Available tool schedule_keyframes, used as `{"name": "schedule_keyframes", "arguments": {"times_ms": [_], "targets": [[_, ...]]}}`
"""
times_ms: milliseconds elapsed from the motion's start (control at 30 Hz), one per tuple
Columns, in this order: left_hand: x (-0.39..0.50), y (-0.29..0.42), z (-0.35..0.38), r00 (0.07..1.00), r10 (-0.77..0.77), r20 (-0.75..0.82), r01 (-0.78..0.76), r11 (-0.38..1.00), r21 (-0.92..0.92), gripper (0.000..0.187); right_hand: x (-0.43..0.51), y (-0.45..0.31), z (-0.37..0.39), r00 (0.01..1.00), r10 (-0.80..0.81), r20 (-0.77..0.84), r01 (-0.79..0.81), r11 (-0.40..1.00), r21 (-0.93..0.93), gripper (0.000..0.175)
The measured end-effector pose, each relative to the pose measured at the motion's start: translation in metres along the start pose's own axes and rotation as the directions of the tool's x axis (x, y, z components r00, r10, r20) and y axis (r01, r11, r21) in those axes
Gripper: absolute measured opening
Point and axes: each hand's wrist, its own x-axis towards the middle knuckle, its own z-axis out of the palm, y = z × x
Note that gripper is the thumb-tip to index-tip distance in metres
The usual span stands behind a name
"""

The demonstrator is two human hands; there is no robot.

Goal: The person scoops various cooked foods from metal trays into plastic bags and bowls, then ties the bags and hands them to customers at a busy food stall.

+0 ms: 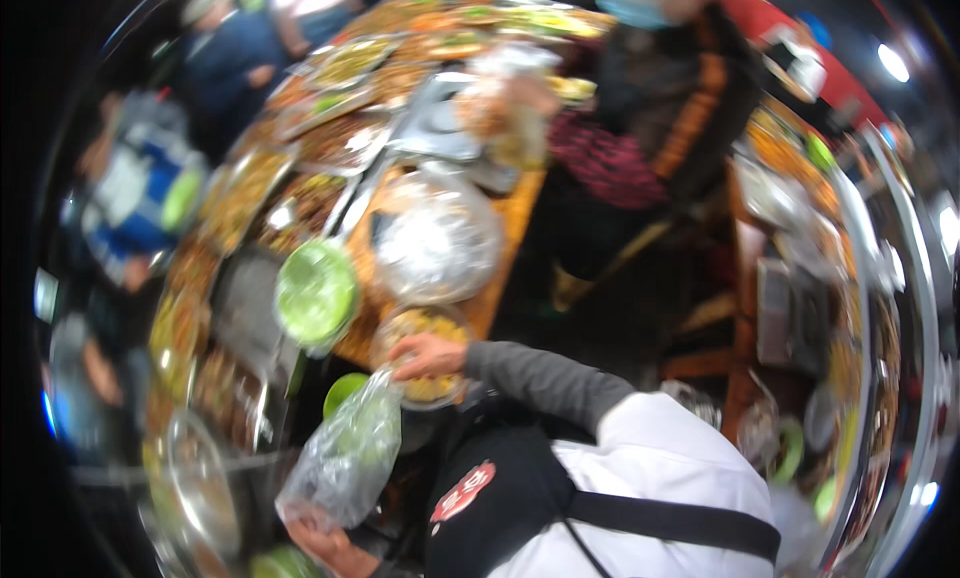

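A clear plastic bag [349, 450] hangs tilted in front of my body, with a greenish tint showing through it. My right hand [427, 355] pinches its gathered top. Low in the view, my left hand [326, 544] holds the bag's bottom end. What the bag contains is too blurred to tell. Beneath my right hand is a round tub of yellow food pieces [424, 323], partly covered by the hand. Behind the bag the rim of a green bowl [343, 393] shows. Another green bowl [316, 293], seemingly wrapped in plastic, is just beyond the bag's top.
A large bundle of clear plastic [439, 237] rests on the wooden counter [517, 233]. Metal trays of food [247, 195] curve along the left. A masked co-worker [675, 90] stands at the upper right, and people [232, 60] stand past the trays. Another food counter [840, 278] lies right.
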Motion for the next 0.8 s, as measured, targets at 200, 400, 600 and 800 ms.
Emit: {"name": "schedule_keyframes", "arguments": {"times_ms": [200, 400, 600, 800], "targets": [[0.005, 0.004, -0.037, 0.983, -0.013, -0.184, -0.046, 0.948, -0.314, 0.019, -0.009, -0.006, -0.012, 0.999, 0.010, -0.047, 0.002, 0.970, 0.244, 0.039], [-0.033, -0.010, -0.014, 0.823, 0.564, 0.073, -0.441, 0.553, 0.707, 0.035, -0.019, -0.014, -0.015, 0.996, -0.003, -0.088, 0.024, 0.972, 0.236, 0.032], [-0.050, -0.025, 0.037, 0.997, 0.074, -0.011, -0.069, 0.966, 0.249, 0.023, -0.017, -0.020, -0.013, 0.999, 0.019, -0.050, -0.006, 0.968, 0.250, 0.034], [-0.030, -0.016, 0.063, 0.999, 0.010, -0.039, -0.019, 0.972, -0.235, 0.015, -0.010, -0.019, -0.012, 0.998, -0.051, -0.035, 0.056, 0.987, 0.154, 0.035]]}}
